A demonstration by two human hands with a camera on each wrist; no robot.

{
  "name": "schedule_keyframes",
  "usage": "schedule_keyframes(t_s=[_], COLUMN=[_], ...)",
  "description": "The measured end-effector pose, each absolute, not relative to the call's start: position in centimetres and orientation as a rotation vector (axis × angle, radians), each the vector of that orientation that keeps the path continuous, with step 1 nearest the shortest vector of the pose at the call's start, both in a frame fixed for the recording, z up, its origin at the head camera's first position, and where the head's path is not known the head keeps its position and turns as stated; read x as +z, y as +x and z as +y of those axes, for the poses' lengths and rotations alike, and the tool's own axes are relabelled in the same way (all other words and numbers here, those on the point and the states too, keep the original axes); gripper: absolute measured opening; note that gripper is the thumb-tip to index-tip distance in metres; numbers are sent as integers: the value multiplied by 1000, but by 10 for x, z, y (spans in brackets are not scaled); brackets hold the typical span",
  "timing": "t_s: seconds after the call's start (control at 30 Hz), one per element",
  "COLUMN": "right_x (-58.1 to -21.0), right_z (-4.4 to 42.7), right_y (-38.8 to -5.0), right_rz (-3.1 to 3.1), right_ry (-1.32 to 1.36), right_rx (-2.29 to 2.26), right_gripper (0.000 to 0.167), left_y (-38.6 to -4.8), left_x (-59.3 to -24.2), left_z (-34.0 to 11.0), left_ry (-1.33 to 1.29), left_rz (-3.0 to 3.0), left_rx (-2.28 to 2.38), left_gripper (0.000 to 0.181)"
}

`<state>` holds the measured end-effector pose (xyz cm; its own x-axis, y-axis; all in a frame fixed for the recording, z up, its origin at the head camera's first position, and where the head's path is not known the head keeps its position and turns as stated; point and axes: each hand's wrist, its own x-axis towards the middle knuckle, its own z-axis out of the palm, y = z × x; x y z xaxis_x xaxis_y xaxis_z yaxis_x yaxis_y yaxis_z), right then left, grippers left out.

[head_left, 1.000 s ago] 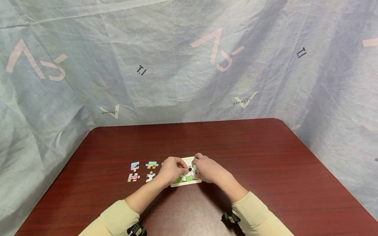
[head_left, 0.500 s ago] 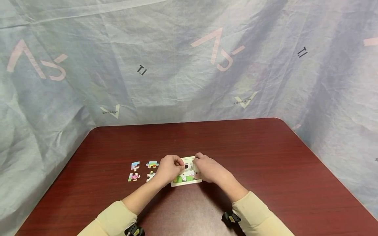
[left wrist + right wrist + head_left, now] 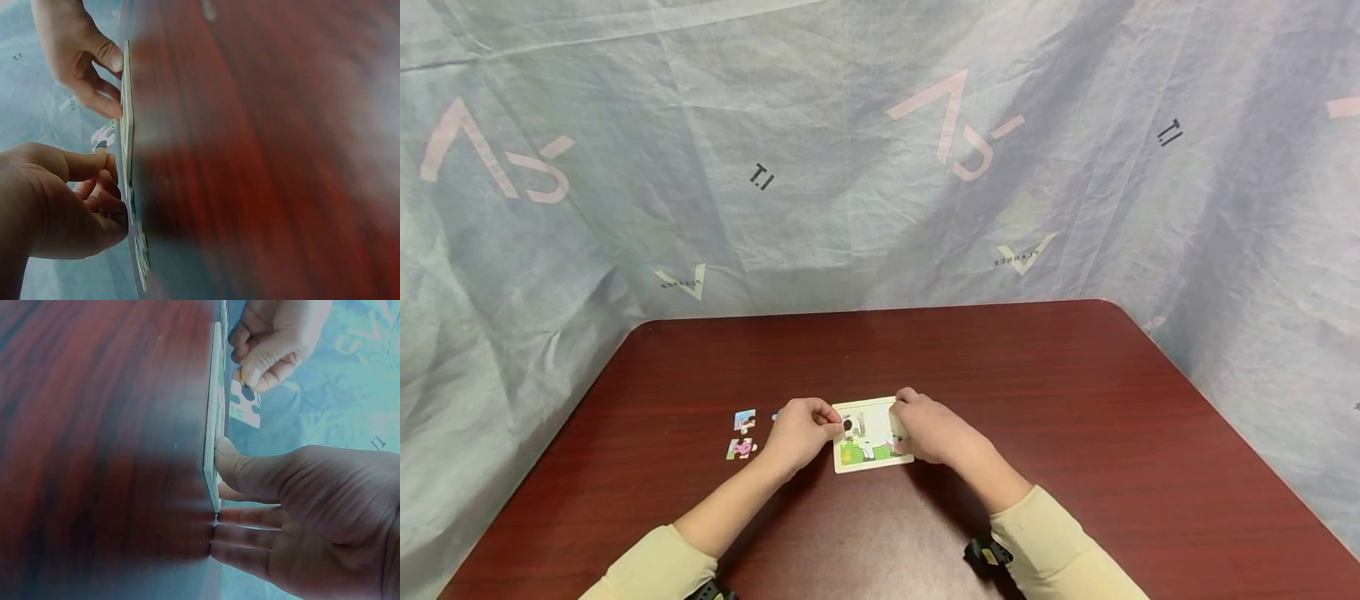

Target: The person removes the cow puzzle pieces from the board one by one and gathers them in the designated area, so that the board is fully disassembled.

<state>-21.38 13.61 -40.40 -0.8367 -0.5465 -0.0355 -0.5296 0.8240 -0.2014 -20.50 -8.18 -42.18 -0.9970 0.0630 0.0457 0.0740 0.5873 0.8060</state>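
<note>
At the far left of the table [image 3: 1037, 392], two loose pieces lie flat, apart from each other: a blue one [image 3: 745, 420] farther off and a green-and-pink one [image 3: 742, 449] nearer the person. A blue scrap of another piece [image 3: 775, 416] peeks out beside the left hand [image 3: 801, 433], which hides the rest.

The left hand pinches a pale piece with a black spot [image 3: 245, 410] between thumb and fingertips. That piece is tilted, raised above the left part of the tray [image 3: 872, 468]. The tray lies flat with a pale rim; its lower half shows green grass and white legs, its upper part is pale.

The right hand [image 3: 931, 429] holds the tray's right end, thumb on the rim, other fingertips reaching down to the table beyond it. A black strap [image 3: 988, 557] circles the right sleeve [image 3: 1060, 542]. Grey printed cloth [image 3: 850, 167] hangs behind the table.
</note>
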Motion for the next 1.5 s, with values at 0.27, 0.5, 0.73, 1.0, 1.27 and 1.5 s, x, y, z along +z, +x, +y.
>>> schedule_keyframes(t_s=[0.27,0.5,0.73,1.0,1.27,1.5], right_x=[-403,-403,-404,-403,-404,-403], right_z=[139,138,137,136,137,136], right_y=[-213,-213,-213,-213,-213,-212], right_rz=[2911,2913,2921,2919,2919,2916], right_ry=[-866,-872,-887,-883,-869,-865], right_rx=[-309,-315,-316,-303,-310,-310], right_gripper=[25,24,25,25,24,24], left_y=[-201,-197,-193,-188,-184,-181], left_x=[-422,-422,-422,-419,-415,-414], left_z=[-97,-107,-116,-124,-126,-125], left_ry=[-58,-19,19,7,-61,-82], left_rz=[-2819,-2822,-2849,-2868,-2911,-2924], left_rx=[-1389,-1390,-1432,-1439,-1285,-1248], left_gripper=[9,9,9,8,11,11])
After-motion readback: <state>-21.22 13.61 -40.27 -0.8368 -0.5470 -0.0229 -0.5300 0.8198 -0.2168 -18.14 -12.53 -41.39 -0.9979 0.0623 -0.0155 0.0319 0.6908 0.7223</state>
